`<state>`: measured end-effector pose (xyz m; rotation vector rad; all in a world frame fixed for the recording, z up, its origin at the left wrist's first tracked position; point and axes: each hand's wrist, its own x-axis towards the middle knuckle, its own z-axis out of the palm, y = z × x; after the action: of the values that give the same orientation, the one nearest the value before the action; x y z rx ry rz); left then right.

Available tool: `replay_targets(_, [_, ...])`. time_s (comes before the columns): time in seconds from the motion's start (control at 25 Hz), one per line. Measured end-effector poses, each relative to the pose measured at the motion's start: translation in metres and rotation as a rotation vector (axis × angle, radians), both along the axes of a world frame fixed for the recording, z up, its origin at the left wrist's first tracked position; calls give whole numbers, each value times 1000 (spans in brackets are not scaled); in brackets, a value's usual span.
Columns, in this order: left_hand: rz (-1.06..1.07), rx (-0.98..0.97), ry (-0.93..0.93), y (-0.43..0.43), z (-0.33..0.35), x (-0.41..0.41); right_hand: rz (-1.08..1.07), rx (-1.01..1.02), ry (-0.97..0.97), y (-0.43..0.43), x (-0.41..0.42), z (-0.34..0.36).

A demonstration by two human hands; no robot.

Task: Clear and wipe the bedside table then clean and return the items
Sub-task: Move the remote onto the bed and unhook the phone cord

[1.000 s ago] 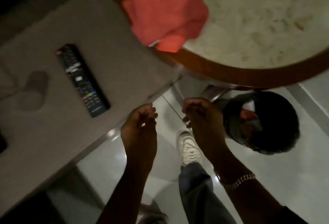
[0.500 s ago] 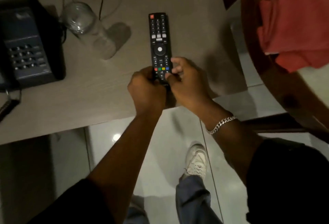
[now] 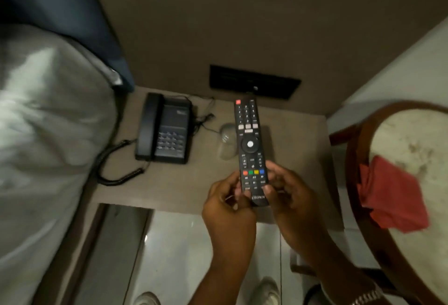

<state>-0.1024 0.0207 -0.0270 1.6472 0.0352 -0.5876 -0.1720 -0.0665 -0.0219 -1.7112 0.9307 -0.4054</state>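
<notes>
A black remote control point(image 3: 249, 144) is held up over the beige bedside table point(image 3: 174, 183), buttons facing me. My left hand point(image 3: 229, 205) and my right hand point(image 3: 288, 198) both grip its near end. On the table a black telephone point(image 3: 164, 130) with a coiled cord sits at the left. A clear glass point(image 3: 228, 142) lies on its side just behind the remote, partly hidden by it. A red cloth point(image 3: 390, 195) lies folded on the round table point(image 3: 412, 139) at the right.
A bed with white bedding point(image 3: 48, 134) borders the table on the left. A dark switch panel point(image 3: 254, 82) is set in the wall behind. The round table's wooden rim point(image 3: 351, 183) stands close on the right. Shiny floor tiles point(image 3: 179, 256) and my shoes show below.
Both hands reached the remote lying on the table, took its near end and lifted it off the surface. My view swung from the round table toward the bedside table.
</notes>
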Motion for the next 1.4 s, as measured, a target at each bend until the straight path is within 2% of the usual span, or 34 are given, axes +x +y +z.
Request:
replay_targets(0.24, [284, -17, -150, 136, 51, 101, 267, 119, -83, 121, 127, 58])
replay_targets(0.48, [646, 61, -272, 325, 71, 188, 621, 218, -110, 297, 257, 72])
replay_targets(0.64, [816, 177, -286, 420, 57, 215, 845, 166, -71, 392, 310, 58])
replay_targets(0.76, [884, 259, -258, 448, 40, 230, 926, 73, -1, 424, 336, 38])
replay_targets(0.96, [881, 453, -217, 442, 18, 233, 972, 22, 73, 416, 344, 17])
replay_targets(1.16, [942, 667, -514, 368, 32, 223, 781, 169, -34, 317, 323, 22])
replay_targets(1.24, [877, 623, -611, 313, 37, 217, 712, 187, -30, 259, 308, 24])
replay_targets(1.4, [650, 400, -564, 189, 39, 204, 595, 99, 34, 145, 269, 28])
